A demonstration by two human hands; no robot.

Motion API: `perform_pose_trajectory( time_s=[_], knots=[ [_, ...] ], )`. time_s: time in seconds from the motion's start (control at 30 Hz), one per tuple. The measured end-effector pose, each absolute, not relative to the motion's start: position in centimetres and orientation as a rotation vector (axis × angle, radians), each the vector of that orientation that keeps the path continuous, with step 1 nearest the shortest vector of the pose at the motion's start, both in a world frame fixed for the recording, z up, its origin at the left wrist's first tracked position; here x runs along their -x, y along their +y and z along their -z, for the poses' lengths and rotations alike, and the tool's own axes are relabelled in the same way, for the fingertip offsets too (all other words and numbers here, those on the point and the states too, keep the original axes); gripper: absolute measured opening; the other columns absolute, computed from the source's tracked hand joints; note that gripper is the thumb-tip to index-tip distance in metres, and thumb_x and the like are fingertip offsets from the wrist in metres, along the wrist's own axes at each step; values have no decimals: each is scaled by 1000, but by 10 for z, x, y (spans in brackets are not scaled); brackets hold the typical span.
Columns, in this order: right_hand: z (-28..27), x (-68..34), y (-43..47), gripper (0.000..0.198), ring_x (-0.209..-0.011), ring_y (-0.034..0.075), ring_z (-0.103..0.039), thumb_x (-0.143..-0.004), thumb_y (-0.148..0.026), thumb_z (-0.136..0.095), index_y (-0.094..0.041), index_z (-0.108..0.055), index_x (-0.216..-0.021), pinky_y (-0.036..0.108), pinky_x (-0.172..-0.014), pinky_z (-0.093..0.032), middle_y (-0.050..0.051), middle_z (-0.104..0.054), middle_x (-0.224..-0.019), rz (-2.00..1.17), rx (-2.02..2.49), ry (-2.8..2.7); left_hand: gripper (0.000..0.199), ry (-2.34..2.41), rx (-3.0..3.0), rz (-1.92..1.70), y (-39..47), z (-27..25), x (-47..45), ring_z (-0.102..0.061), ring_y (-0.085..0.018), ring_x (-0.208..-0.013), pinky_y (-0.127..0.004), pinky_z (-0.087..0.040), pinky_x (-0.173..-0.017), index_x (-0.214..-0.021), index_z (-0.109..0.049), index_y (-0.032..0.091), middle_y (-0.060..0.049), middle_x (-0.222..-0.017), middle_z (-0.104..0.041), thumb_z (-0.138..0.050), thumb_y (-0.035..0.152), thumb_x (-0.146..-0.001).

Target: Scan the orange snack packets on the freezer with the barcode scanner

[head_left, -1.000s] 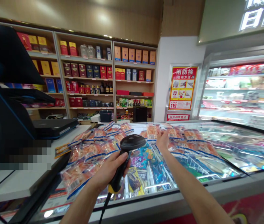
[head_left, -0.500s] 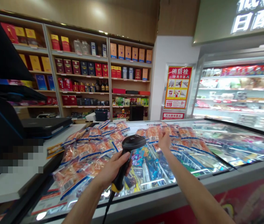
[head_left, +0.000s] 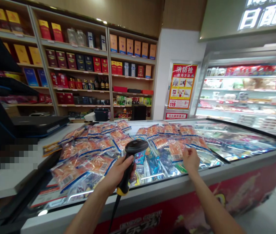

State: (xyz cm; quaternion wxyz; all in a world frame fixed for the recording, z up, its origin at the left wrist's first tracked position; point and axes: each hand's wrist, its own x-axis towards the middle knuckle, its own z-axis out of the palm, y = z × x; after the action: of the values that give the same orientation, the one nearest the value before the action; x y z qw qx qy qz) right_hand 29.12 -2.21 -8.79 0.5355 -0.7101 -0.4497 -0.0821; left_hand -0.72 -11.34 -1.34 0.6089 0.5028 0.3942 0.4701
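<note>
Left grip [head_left: 117, 171] clamped round a curved black plastic scanner [head_left: 136, 147]; right grip [head_left: 191, 161] pinching a flat, glossy packet [head_left: 176, 149]

Packets [head_left: 98, 163] lie on the freezer [head_left: 157, 188], counter [head_left: 13, 182] left, shelves [head_left: 109, 81] behind, probably a chiller [head_left: 237, 55] behind right.

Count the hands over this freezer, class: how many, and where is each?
2. The left hand grips a black scanner near the middle; the right hand is at the right edge of a food packet.

Bare L/R hands [head_left: 191, 160] & forearms [head_left: 209, 201]
</note>
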Motion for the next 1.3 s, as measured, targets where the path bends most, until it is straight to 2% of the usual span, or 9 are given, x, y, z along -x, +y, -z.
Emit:
perform_pose_trajectory(
  time_s=[0.13,0.33,0.47,0.6,0.8,0.97,1.13,1.2,1.3],
  knots=[
    [99,-306,-28,31,-62,19,-49,-70,-35,-36,-13,-52,-86,29,-59,-32,8,-57,-72,209,1744,-1013,26,916,-1131,-1160,-116,23,16,-46,-7,-42,-20,-38,-42,-65,-49,15,2,-53,-52,-52,41,-68],
    [87,-275,-21,31,-83,23,-49,-70,-29,-38,-13,-52,-93,35,-76,-32,11,-58,-89,410,1498,-1181,28,1004,-1114,-1246,-124,26,41,-47,-8,-42,-20,-37,-41,-66,-49,16,2,-52,-53,-50,43,-69],
    [70,-203,-2,30,-84,19,-51,-74,-31,-36,-14,-54,-92,29,-76,-36,10,-59,-92,99,1380,-1497,27,1060,-1081,-1360,-127,20,54,-47,-8,-43,-20,-38,-43,-64,-48,16,3,-52,-53,-51,42,-68],
    [60,-133,29,35,-85,17,-54,-78,-34,-32,-16,-55,-97,25,-73,-37,8,-61,-92,-200,1545,-1747,28,1118,-1053,-1394,-128,17,62,-47,-8,-42,-20,-38,-43,-62,-49,16,3,-51,-52,-53,43,-66],
    [58,-84,70,40,-101,17,-48,-80,-31,-32,-14,-44,-115,25,-80,-34,9,-53,-111,-175,1604,-1954,28,1110,-1007,-1454,-129,26,73,-46,-8,-40,-20,-36,-40,-69,-50,15,3,-52,-51,-55,42,-65],
    [63,-83,74,34,-93,15,-53,-81,-31,-31,-21,-56,-100,24,-76,-36,5,-61,-98,-210,1505,-2150,27,1121,-993,-1477,-128,26,79,-45,-7,-40,-20,-36,-40,-72,-51,14,3,-51,-51,-54,41,-66],
    [54,-96,58,32,-80,19,-57,-76,-31,-36,-16,-64,-76,26,-65,-38,10,-63,-81,-102,1709,-2180,27,1107,-978,-1504,-125,23,77,-45,-8,-40,-21,-35,-41,-68,-51,15,4,-51,-51,-54,41,-66],
    [46,-94,54,32,-81,20,-56,-76,-32,-36,-16,-63,-78,27,-66,-39,10,-63,-83,-29,1701,-2143,27,1105,-977,-1496,-125,23,76,-45,-7,-40,-20,-35,-41,-65,-50,15,4,-51,-50,-54,41,-66],
    [37,-79,48,30,-94,16,-50,-78,-31,-33,-22,-60,-90,26,-77,-35,4,-59,-98,41,1357,-2243,27,1101,-980,-1497,-125,24,74,-44,-7,-40,-20,-35,-42,-64,-49,15,4,-52,-50,-53,42,-67]
  ],
)
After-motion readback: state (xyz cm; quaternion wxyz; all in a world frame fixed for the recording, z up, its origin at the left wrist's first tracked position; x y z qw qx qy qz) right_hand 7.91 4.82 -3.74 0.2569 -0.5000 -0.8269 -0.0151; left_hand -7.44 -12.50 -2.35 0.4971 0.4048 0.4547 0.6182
